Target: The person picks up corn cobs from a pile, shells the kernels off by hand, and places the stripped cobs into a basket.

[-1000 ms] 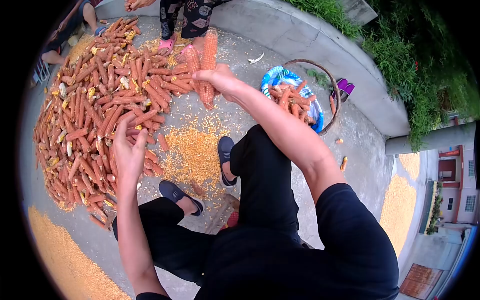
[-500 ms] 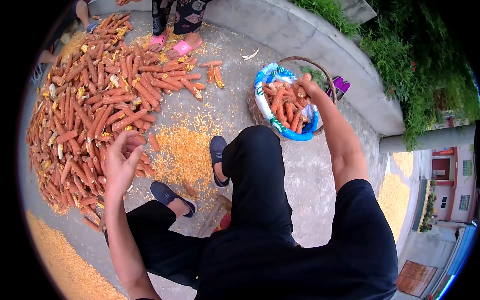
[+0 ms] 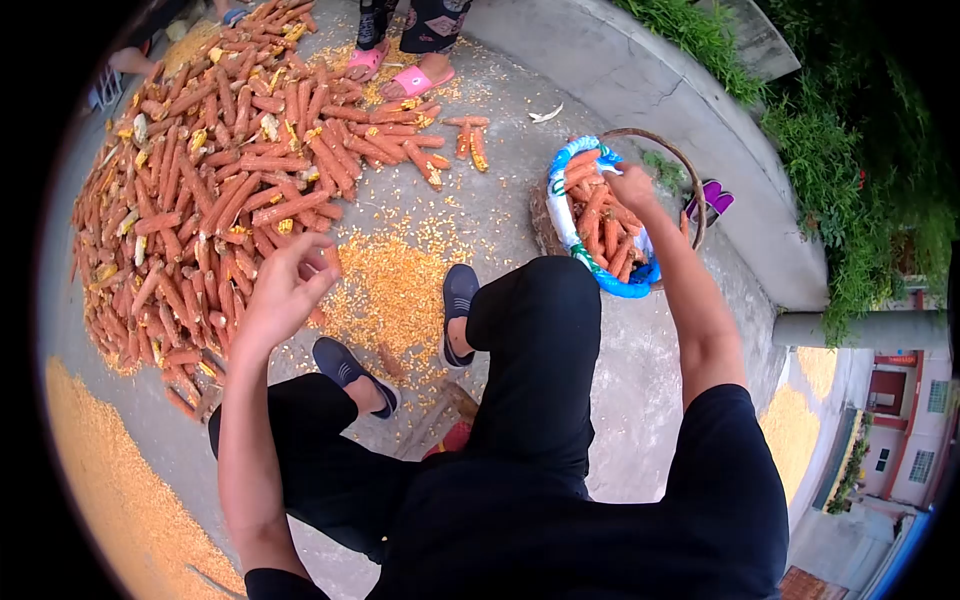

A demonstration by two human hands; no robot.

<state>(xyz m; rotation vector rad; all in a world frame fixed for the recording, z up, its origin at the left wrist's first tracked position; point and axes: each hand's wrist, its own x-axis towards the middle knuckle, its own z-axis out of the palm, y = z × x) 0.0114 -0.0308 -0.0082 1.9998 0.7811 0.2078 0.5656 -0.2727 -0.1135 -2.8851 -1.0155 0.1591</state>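
Observation:
My left hand (image 3: 291,290) hangs at the right edge of a big pile of reddish corn cobs (image 3: 200,190), its fingers curled but apart, nothing seen between them. My right hand (image 3: 630,186) is over the upper right of a basket, near its cobs (image 3: 605,225); its fingers point down and are partly hidden, so whether it holds a cob cannot be made out. The basket has a blue and white lining (image 3: 562,222) and a curved brown handle (image 3: 690,165). Loose yellow kernels (image 3: 395,290) lie on the ground between the pile and my shoes.
Another person's feet in pink sandals (image 3: 418,80) stand behind the pile. A few stray cobs (image 3: 478,148) lie right of it. Purple shoes (image 3: 715,198) sit beyond the basket, by a low concrete wall (image 3: 640,80). More kernels (image 3: 120,490) are spread at the lower left.
My right hand has gone from above the ground by the pile, where it held cobs, to the basket. My left hand stays near the pile. The view has shifted a little.

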